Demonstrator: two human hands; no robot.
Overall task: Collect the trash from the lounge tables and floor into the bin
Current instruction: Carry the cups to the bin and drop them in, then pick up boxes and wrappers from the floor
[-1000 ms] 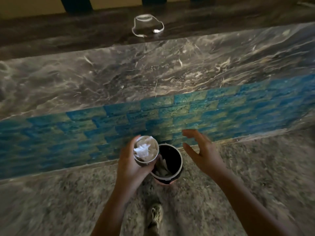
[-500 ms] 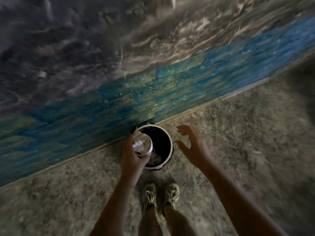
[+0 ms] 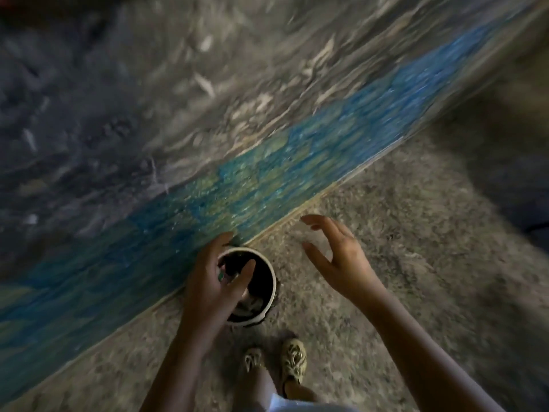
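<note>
A round dark bin (image 3: 269, 304) with a pale rim stands on the floor against the blue-tiled base of a counter. Pale crumpled trash (image 3: 252, 303) lies at its bottom. My left hand (image 3: 214, 281) hangs over the bin's mouth, its fingers and thumb curled round the paper cup (image 3: 226, 273). The cup is tipped downward, and only a dark side with small green marks shows. To the right of the bin, my right hand (image 3: 338, 260) hovers above the floor with its fingers spread and nothing in it.
A marble counter top (image 3: 208, 84) above a blue tiled face (image 3: 297, 173) runs diagonally across the blurred view. Speckled stone floor (image 3: 401, 233) spreads to the right. My two feet in pale shoes (image 3: 292, 361) stand just behind the bin.
My left hand has lowered and turned the cup over into the bin's mouth, so the white tissue in it no longer shows. The view has swung and tilted further down.
</note>
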